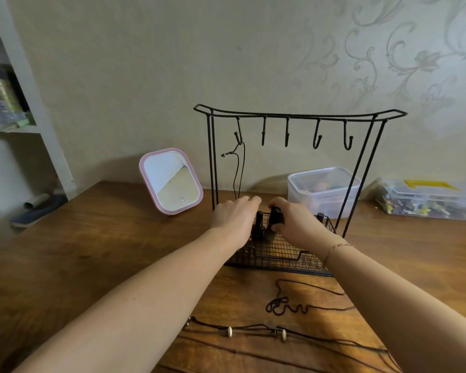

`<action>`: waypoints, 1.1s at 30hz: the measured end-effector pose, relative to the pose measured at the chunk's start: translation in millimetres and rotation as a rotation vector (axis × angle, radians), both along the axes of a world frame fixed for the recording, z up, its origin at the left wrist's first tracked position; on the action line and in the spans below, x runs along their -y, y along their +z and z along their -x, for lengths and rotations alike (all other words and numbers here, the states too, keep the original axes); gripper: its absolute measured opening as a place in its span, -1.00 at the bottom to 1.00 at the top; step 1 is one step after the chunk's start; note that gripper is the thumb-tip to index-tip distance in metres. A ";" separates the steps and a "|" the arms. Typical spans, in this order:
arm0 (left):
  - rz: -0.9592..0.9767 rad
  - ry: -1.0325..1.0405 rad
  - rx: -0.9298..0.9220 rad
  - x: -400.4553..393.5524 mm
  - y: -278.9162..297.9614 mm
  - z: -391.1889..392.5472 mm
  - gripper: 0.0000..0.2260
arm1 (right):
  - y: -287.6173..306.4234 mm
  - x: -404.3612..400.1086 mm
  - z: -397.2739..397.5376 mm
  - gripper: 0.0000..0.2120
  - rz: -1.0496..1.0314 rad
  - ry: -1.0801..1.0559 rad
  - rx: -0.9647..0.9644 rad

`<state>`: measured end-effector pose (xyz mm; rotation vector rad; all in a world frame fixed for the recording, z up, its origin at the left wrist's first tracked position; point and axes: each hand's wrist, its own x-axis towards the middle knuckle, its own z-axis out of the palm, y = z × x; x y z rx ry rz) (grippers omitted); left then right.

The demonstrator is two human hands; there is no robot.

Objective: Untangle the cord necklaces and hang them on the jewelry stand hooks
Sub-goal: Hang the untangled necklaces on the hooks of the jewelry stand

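The black wire jewelry stand (299, 114) has several hooks under its top bar. One dark cord necklace (238, 168) hangs from the leftmost hook (238, 135), and its lower end drops behind my left hand (233, 218). That hand lies palm down over the left rim of the stand's mesh basket (280, 254); what it holds is hidden. My right hand (296, 224) is closed around a small black bottle (275, 214) in the basket. On the table in front lie a coiled brown cord (281, 306) and a dark cord with white beads (256, 331).
A second black bottle (258, 224) stands in the basket between my hands, a third (320, 216) at its right. A pink-framed mirror (171, 180) leans left of the stand. Two clear plastic boxes (323, 189) (425, 200) sit at the right by the wall. Shelving (24, 125) is far left.
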<state>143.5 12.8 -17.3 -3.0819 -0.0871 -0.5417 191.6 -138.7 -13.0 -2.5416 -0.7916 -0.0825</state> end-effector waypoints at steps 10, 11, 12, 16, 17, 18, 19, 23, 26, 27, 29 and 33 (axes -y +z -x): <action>0.042 -0.179 0.036 -1.2 10.1 25.2 -0.58 | -4.4 3.3 3.2 -0.25 -0.042 -0.053 -0.063; 0.025 -0.216 0.048 -4.8 10.3 30.9 -0.62 | -2.0 6.5 6.8 -0.28 -0.045 -0.077 -0.052; 0.028 -0.264 0.070 -9.9 10.0 38.3 -0.65 | 0.6 10.6 11.9 -0.33 -0.045 -0.102 -0.007; 0.130 -0.497 0.177 -34.7 4.7 84.3 -0.79 | 8.6 32.1 48.7 -0.69 -0.162 -0.114 0.359; 0.142 -0.506 0.149 -39.7 1.6 97.0 -0.81 | 9.4 37.5 59.6 -0.77 -0.150 -0.051 0.402; 0.150 -0.477 0.075 -43.2 -0.2 110.3 -0.82 | 9.3 42.6 70.3 -0.84 -0.079 0.038 0.384; 0.163 -0.426 -0.029 -44.9 -1.6 123.4 -0.82 | 7.6 47.0 80.1 -0.90 0.029 0.129 0.307; 0.166 -0.301 -0.266 -36.7 -9.1 155.5 -0.80 | -6.3 64.6 98.4 -0.93 0.398 0.197 0.053; 0.208 -0.262 -0.252 -21.6 -14.7 159.0 -0.81 | -18.6 68.4 99.7 -0.87 0.312 0.134 -0.052; 0.239 -0.248 -0.253 -15.9 -16.8 157.3 -0.81 | -23.0 67.1 101.0 -0.88 0.263 0.102 -0.072; 0.293 -0.231 -0.256 -3.8 -22.8 151.7 -0.80 | -30.1 61.2 107.5 -0.91 0.243 0.042 -0.041; 0.370 -0.218 -0.236 20.2 -32.7 135.1 -0.71 | -42.2 52.4 118.6 -0.85 0.420 0.090 0.100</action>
